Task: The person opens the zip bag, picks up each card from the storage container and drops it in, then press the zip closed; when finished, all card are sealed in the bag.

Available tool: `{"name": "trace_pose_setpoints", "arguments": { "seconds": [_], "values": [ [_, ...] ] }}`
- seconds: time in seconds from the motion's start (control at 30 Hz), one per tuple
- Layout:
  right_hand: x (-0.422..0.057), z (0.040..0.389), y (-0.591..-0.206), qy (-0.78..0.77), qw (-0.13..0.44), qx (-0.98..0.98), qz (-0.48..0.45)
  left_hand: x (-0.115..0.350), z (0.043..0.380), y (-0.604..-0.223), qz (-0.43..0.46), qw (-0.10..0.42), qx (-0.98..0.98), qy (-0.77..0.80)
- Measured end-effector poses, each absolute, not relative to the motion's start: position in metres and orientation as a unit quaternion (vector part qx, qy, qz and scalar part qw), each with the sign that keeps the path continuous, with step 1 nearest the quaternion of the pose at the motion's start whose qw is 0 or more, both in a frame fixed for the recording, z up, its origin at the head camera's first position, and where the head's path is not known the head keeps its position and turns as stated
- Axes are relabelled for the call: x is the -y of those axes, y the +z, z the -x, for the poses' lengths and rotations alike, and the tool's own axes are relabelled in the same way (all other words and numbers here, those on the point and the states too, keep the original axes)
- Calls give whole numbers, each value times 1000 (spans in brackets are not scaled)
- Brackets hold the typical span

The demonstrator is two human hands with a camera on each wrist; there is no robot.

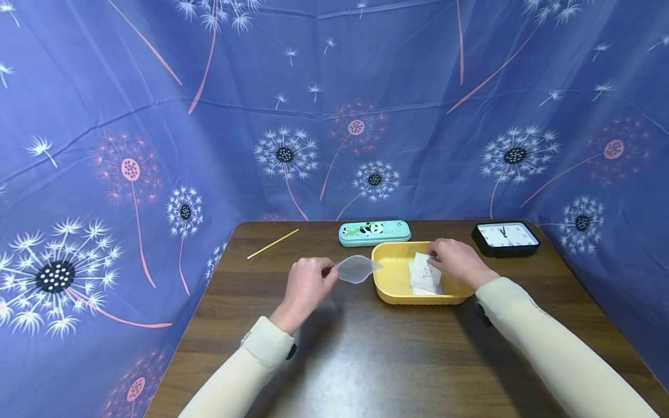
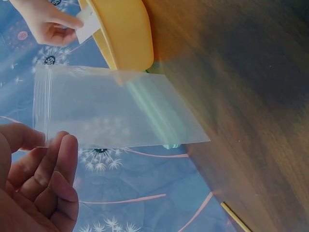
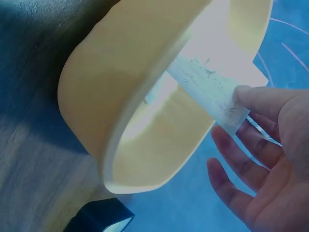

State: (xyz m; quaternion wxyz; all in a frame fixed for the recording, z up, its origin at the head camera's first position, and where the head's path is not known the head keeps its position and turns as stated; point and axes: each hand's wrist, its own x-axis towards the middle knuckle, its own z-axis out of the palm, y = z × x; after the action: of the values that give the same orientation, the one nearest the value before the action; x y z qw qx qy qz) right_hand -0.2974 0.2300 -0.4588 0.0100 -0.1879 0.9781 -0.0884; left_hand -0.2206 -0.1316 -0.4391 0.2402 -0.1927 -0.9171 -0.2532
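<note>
My left hand (image 1: 309, 284) pinches a clear zip bag (image 2: 106, 108) by a corner near its ridged seal. In the head view the bag hangs just left of a yellow basket (image 1: 389, 290), its mouth spread apart. Over the basket's right part, my right hand (image 1: 457, 260) pinches a white card (image 3: 219, 92) with faint line drawings between thumb and fingers. More white pieces (image 1: 425, 277) lie below it inside the basket, partly overlapped by the held one.
Behind the basket lies a mint pencil case (image 1: 373, 233) with a panda on it. A yellow pencil (image 1: 273, 244) rests at the back left of the brown table (image 1: 366, 360). A black-framed clock (image 1: 505, 238) stands at the back right, before a blue dandelion-print cloth (image 1: 324, 69).
</note>
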Motion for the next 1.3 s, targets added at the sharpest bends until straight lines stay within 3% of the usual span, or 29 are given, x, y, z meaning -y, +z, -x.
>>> {"name": "trace_pose_setpoints", "arguments": {
  "seconds": [0.37, 0.67, 0.93, 1.3],
  "values": [
    [-232, 275, -444, -106, -16, -974, 198, 132, 224, -434, 192, 244, 921, -236],
    [-223, 261, -431, -121, -155, -946, 258, 128, 224, -428, 194, 247, 922, -225],
    [-195, 246, -394, -156, -280, -884, 340, 125, 226, -425, 193, 241, 924, -224],
    [-152, 218, -358, -197, -340, -822, 412, 124, 226, -424, 192, 231, 926, -228]
  ]
}}
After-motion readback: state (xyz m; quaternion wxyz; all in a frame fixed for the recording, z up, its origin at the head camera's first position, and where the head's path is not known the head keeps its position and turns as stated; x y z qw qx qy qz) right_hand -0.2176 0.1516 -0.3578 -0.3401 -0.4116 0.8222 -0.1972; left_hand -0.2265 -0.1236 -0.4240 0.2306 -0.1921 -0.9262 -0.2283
